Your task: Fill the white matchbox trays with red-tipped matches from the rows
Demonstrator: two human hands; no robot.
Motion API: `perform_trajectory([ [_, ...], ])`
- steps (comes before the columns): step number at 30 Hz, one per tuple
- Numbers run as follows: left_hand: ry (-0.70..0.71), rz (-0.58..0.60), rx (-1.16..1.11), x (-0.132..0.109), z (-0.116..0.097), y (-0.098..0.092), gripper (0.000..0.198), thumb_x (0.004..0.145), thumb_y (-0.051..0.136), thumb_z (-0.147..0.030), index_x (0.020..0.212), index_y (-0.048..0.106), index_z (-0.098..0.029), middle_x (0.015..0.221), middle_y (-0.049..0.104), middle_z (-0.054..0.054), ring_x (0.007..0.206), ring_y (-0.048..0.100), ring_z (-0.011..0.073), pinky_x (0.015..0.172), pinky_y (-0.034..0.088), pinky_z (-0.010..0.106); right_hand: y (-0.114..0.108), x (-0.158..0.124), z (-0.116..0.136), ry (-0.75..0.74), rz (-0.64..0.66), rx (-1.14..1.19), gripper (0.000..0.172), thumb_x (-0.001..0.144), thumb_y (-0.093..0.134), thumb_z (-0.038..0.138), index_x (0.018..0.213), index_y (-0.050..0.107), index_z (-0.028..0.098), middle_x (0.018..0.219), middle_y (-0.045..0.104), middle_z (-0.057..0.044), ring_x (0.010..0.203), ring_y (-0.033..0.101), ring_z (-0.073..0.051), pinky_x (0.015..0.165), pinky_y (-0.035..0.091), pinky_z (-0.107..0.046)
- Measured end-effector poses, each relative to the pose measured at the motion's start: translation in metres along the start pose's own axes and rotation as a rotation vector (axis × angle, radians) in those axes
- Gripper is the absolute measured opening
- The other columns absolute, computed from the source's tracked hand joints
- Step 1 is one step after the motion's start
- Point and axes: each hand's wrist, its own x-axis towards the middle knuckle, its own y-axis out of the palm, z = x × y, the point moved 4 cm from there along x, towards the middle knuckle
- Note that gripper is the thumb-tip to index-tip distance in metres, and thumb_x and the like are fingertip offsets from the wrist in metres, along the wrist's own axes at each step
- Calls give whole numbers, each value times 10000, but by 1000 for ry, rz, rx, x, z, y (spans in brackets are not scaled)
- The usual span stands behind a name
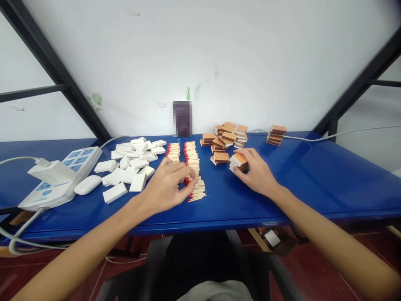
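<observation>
My left hand (169,184) reaches over a row of red-tipped matches (192,167) on the blue table (313,179), its fingers pinched together on some of them at the near end. A second, shorter row of matches (173,151) lies just left of the first. My right hand (255,171) grips an orange matchbox (238,160) beside a loose pile of orange matchboxes (225,140). White inner trays (131,165) lie scattered to the left of the matches.
A white power strip (59,177) with a plug and cables sits at the far left, a white mouse-like object (87,184) beside it. A small stack of orange matchboxes (275,134) stands at the back right. A dark phone (182,118) leans against the wall.
</observation>
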Motion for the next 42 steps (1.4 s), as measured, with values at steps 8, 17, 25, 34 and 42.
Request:
perform_trajectory([
  [8, -253, -201, -144, 65, 82, -4, 223, 851, 596, -319, 675, 618, -184, 463, 470, -65, 455, 427, 108, 590, 404, 292, -14, 0, 7, -56, -169, -85, 345, 938, 576, 341, 1276, 560, 269, 1325, 619, -136, 1239, 561, -363, 1008, 379, -558],
  [17, -290, -182, -108, 47, 101, 9, 272, 909, 525, -310, 713, 647, -166, 522, 561, -33, 480, 491, 115, 569, 400, 260, 9, 20, 72, -456, 42, -185, 320, 914, 649, 445, 1157, 615, 239, 1178, 683, -136, 1220, 539, -382, 954, 415, -529],
  [25, -282, -101, -30, 47, 99, 12, 236, 878, 557, -300, 716, 671, -173, 596, 619, 4, 546, 522, 153, 585, 353, 288, -8, 5, 76, -388, 67, -242, 498, 938, 528, 608, 1233, 547, 207, 1345, 593, -184, 1269, 487, -411, 973, 354, -562],
  [34, -127, 67, -108, 40, 89, 2, 395, 1027, 384, -364, 796, 644, -177, 737, 628, 29, 694, 560, 175, 691, 399, 309, 25, 82, 104, -266, 57, 202, 357, 1021, 453, 488, 1201, 543, 193, 1144, 604, -131, 1024, 597, -288, 916, 475, -435],
  [42, -190, 171, -548, 34, 81, -1, 319, 1004, 492, -451, 849, 587, -189, 790, 659, 17, 717, 601, 146, 664, 461, 267, 21, 57, 105, -497, -113, 371, 365, 970, 505, 207, 1318, 563, 302, 1235, 649, -87, 1164, 612, -284, 995, 514, -504],
])
